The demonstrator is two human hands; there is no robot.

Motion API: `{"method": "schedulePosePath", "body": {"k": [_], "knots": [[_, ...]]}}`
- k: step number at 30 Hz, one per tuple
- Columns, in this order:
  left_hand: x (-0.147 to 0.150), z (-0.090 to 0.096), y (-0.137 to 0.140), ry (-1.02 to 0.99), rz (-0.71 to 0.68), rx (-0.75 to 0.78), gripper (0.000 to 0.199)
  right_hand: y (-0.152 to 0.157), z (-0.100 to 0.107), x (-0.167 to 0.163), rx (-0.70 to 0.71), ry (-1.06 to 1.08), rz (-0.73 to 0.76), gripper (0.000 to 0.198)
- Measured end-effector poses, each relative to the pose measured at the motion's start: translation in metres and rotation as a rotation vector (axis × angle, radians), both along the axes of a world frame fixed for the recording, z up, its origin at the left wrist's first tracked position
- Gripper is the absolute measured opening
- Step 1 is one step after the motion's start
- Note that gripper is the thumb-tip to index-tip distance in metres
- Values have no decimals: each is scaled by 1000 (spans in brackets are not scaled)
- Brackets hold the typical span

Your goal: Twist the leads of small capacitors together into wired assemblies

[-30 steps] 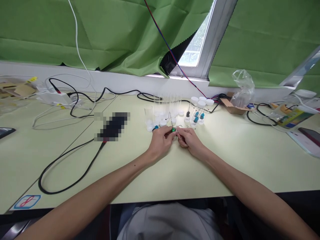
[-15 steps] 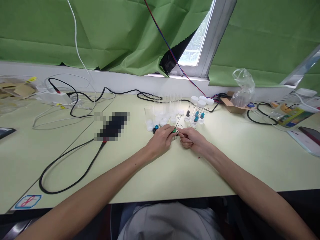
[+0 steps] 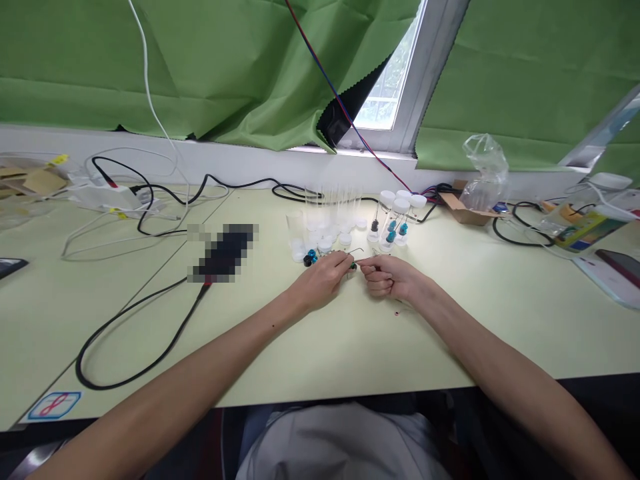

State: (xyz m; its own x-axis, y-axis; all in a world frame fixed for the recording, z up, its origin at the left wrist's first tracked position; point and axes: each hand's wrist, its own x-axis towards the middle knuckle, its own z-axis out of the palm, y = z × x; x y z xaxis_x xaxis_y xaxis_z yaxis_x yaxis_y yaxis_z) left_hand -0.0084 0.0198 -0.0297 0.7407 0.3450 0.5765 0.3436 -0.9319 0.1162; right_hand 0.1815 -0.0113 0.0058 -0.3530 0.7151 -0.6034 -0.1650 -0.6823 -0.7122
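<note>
My left hand [image 3: 327, 279] is closed, with fingertips gripping a small green part [image 3: 353, 266] that is mostly hidden. A thin bent wire [image 3: 357, 250] sticks out above these fingertips. My right hand [image 3: 386, 277] is curled, its thumb and forefinger pinched right beside the green part. Whatever those fingers grip is too small to make out. Just left of my left hand lie several small blue and black parts [image 3: 311, 257]. Behind my hands stand clear tubes with white caps [image 3: 400, 205], holding dark and blue parts on wires.
Several open clear tubes [image 3: 330, 203] stand at the back with loose white caps [image 3: 345, 239] near them. A blurred dark device [image 3: 225, 253] with a black cable [image 3: 145, 300] lies left. A cardboard box [image 3: 467, 212] with a plastic bag [image 3: 484, 170] sits back right.
The green part shows less now, more covered by my left fingers. My right hand has shifted slightly right, and the view has moved a little.
</note>
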Motion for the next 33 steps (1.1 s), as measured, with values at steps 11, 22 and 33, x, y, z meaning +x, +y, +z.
{"method": "schedulePosePath", "body": {"k": [11, 22, 33], "knots": [[0, 4, -3, 104, 0, 48, 25, 2, 6, 11, -93, 66, 43, 41], [12, 5, -12, -186, 123, -275, 18, -10, 4, -4, 351, -188, -118, 41], [15, 13, -18, -256, 206, -430, 28, -8, -1, -2, 569, -260, -62, 65]]}}
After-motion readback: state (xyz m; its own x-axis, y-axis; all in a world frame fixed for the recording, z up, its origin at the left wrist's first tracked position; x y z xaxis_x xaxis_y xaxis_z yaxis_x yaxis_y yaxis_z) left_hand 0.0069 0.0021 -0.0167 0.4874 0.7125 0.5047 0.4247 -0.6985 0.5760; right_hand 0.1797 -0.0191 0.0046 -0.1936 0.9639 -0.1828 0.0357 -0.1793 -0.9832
